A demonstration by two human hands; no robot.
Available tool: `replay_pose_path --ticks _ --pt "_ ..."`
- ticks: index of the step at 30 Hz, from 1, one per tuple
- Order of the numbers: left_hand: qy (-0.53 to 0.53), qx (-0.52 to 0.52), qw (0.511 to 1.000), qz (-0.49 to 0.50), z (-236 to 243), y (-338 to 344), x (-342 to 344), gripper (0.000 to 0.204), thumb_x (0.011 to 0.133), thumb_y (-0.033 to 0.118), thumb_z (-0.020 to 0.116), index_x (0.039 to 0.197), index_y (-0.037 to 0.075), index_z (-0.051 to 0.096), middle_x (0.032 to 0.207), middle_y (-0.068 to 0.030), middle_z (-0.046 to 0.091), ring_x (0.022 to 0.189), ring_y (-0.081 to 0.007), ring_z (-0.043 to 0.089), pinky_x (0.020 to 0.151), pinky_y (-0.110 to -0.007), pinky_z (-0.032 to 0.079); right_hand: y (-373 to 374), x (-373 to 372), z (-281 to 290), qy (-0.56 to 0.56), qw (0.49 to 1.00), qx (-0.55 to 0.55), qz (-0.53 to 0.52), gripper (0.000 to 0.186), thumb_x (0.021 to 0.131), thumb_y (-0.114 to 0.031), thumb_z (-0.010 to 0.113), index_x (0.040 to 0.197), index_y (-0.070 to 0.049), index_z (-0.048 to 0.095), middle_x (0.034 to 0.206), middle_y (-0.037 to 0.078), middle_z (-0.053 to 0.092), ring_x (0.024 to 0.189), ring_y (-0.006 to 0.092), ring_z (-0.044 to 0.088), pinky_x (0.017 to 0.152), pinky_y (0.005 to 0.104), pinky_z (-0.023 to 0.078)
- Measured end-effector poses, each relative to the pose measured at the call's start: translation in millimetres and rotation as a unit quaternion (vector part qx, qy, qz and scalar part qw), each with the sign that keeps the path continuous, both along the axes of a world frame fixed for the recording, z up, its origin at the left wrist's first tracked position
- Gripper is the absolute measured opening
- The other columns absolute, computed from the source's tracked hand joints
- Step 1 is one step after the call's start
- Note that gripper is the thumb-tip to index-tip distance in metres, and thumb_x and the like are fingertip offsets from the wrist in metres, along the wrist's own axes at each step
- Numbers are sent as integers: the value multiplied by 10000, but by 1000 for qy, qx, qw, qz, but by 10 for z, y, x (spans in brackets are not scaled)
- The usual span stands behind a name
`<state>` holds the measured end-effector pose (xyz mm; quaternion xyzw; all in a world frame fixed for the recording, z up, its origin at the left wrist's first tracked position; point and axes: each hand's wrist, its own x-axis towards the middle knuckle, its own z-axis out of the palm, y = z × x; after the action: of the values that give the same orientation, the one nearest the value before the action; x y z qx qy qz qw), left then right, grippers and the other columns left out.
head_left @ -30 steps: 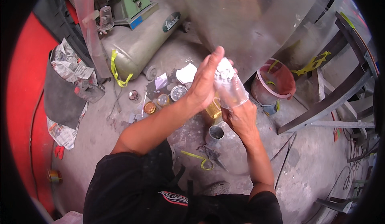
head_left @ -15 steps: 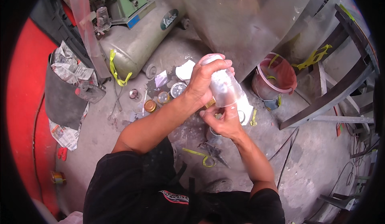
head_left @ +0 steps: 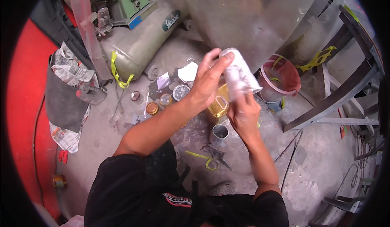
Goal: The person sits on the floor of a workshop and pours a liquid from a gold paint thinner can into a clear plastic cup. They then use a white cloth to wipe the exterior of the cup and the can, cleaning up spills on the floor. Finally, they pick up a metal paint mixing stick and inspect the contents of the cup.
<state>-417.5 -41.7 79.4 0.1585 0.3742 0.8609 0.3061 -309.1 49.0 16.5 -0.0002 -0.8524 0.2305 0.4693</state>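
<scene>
A whitish plastic cup (head_left: 242, 71) is held up in front of me at a slant, its closed end toward the upper left. My left hand (head_left: 208, 78) grips it near that end, with the thumb across the top. My right hand (head_left: 245, 115) is curled against the cup's lower side. Its fingertips are smeared by motion, and whatever they may hold does not show. Below the hands, a yellow-gold square can (head_left: 219, 105) with a handle is partly hidden. A small grey open can (head_left: 219, 132) stands beneath my right hand.
Lids, small jars and a gold round tin (head_left: 152, 108) lie on the floor at left. A spray gun (head_left: 218, 156) lies near my feet. An air compressor tank (head_left: 136, 36) stands beyond, a pink bucket (head_left: 280, 78) at right, beside a dark metal frame (head_left: 325, 101).
The cup has turned and shifted to the right. My right hand has moved right and up from its open end to its side. The gold can and small grey can are now more exposed.
</scene>
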Motion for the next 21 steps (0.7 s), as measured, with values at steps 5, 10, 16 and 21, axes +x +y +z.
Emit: replay_pose_path --ticks 5,10,16,21 --pt "-71 41 995 -57 -136 -2 -195 461 890 394 731 1154 47 581 1055 -75 628 959 -196 644 857 -393 548 23 -26 -47 -74 990 121 -10 519 715 -84 719 1225 -139 637 1002 168 681 769 353 673 628 445 559" --pt "17 -24 999 -25 48 -51 -73 352 866 244 719 1118 28 600 985 -102 650 948 -265 673 862 -421 560 -67 -23 31 -106 988 115 -15 427 723 -82 710 1144 -122 646 952 153 668 735 363 655 594 455 546" --pt "5 37 992 -124 -4 -75 -58 363 863 267 646 1127 20 608 1006 -144 671 914 -278 682 891 -432 558 -163 -43 71 -46 994 34 92 381 714 0 666 1091 -39 634 879 139 631 708 338 645 633 396 529" --pt "-14 83 979 -185 -43 -110 -116 411 872 361 653 1110 28 613 976 -144 668 878 -277 682 875 -436 562 -305 119 -39 -184 842 -387 329 634 806 -34 746 1372 -11 462 1031 104 664 657 164 654 527 266 499"
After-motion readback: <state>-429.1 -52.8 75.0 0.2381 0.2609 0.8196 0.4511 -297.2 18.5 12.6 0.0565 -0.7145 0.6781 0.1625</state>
